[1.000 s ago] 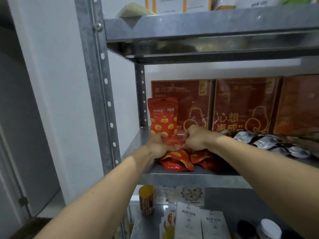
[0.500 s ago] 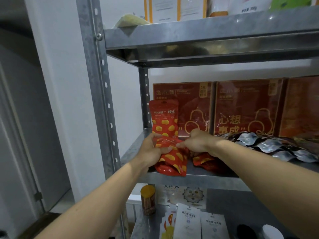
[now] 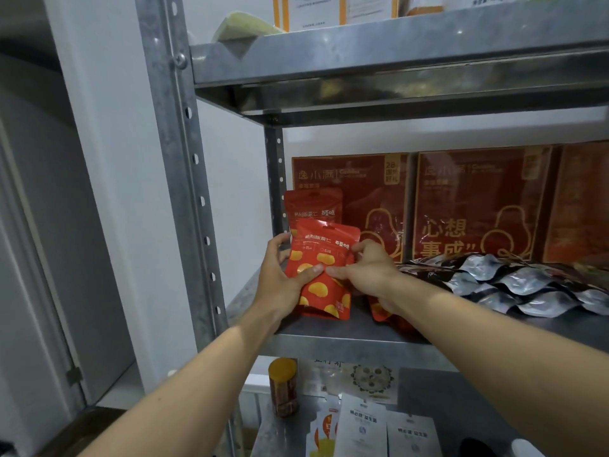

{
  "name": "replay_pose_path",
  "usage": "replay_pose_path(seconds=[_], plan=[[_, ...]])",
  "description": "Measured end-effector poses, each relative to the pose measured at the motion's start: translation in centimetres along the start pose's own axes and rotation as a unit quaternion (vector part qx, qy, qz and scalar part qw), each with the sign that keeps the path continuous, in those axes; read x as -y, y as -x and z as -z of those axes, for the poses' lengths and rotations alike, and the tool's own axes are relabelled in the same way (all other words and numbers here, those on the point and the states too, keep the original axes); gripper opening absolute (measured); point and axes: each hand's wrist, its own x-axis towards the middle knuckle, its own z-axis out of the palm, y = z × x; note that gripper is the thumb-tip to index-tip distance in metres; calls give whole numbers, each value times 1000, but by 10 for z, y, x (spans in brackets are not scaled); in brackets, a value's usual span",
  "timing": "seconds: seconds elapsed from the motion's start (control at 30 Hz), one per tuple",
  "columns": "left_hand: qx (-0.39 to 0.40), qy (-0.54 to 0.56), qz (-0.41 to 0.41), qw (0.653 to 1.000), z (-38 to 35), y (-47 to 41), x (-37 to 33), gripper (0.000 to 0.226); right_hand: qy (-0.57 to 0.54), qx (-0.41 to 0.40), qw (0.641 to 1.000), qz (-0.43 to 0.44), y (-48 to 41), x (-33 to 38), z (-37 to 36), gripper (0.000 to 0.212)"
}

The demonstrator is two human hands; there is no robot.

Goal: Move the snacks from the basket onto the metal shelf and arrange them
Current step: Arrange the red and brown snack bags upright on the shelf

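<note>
Lifted upright since before, the glossy red pouch (image 3: 324, 296) — pinched by left grip (image 3: 280, 285) and right grip (image 3: 369, 275) — fronts a second pouch (image 3: 313, 204).

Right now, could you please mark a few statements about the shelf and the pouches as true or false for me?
1. The left hand and the right hand both grip the front red pouch. True.
2. The silver packets lie left of that pouch. False: they lie to its right on the metal shelf.
3. A second red pouch stands upright behind the held one. True.
4. The red boxes lie flat at the shelf's front edge. False: they stand upright along the back.
</note>
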Motion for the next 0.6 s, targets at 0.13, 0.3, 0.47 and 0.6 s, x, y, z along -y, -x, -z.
replay_pose_path(seconds=[0.13, 0.3, 0.47, 0.6], plan=[[-12, -19, -25, 999, -3, -13, 3, 86, -15, -86, 994, 61, -8, -8, -10, 56], [-57, -54, -48, 996, -4, -28, 9, 88, 1, -154, 980, 129, -16, -9, -23, 41], [-104, -62, -63, 991, 3, -37, 23, 70, 62, -141, 974, 164, -27, -16, -40, 42], [-79, -58, -51, 994, 2, -44, 29, 69, 110, -148, 965, 188, -31, -23, -48, 42]])
